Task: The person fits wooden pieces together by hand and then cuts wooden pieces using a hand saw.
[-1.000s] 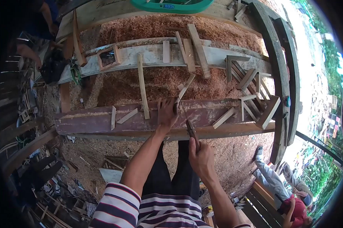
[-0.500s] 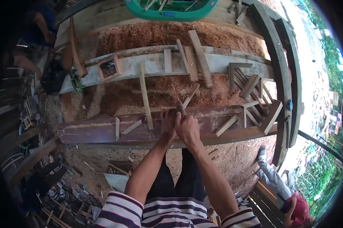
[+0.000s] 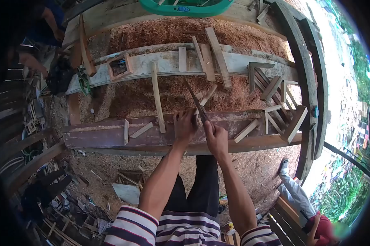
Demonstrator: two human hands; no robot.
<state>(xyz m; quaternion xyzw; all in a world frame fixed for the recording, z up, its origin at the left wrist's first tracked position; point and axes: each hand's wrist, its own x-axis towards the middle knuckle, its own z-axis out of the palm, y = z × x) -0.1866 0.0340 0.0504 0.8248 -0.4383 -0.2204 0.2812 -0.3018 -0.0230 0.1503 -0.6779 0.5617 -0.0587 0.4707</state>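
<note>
My right hand is closed round the handle of a handsaw. Its long, narrow, dark blade tapers away from me, past the far edge of the brown bench plank. Close beside it, my left hand rests on the plank with its fingers curled by the blade. A small pale edge of wood shows at those fingers, mostly hidden by the hand. Just beyond the hands lies a short wood strip. Left of them, a longer strip leans across the plank's far edge.
Mitred wood pieces and joined corner frames lie to the right, before a dark upright beam. A whitish plank holds several offcuts. Beyond it is a green tub. Other people's arms show at left; a seated person at lower right.
My hands have drawn apart. The right hand has moved right and slightly toward me, and the saw's long blade now shows plainly. The left hand stays near the same spot.
</note>
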